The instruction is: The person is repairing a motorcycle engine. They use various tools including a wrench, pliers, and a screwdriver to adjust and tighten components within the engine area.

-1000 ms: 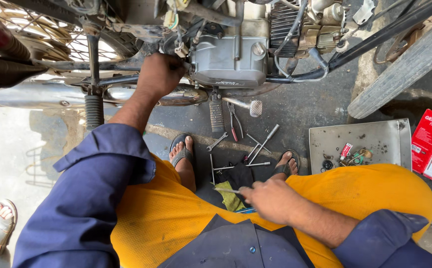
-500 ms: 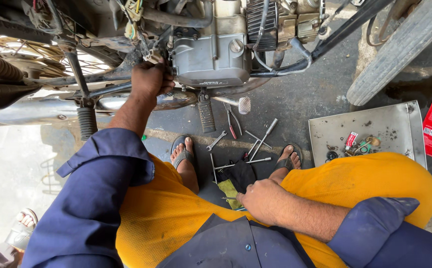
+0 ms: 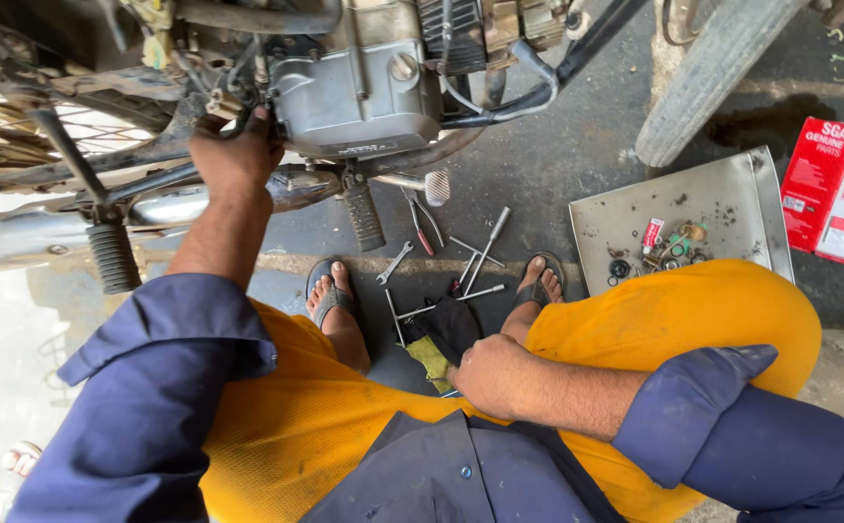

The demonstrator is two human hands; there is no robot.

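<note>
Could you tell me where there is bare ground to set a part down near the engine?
The dark ground between the kick lever, the tyre and the metal tray is bare. The tray's upper half is free too. Crowded: between the two feet, where loose tools lie, and around the left hand at the engine.

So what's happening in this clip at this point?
A person squats beside a motorcycle engine. The left hand reaches up into the parts next to the engine; what it grips is hidden. The right hand rests low between the knees. Wrenches and pliers lie on the ground, near a metal tray of small parts.
</note>
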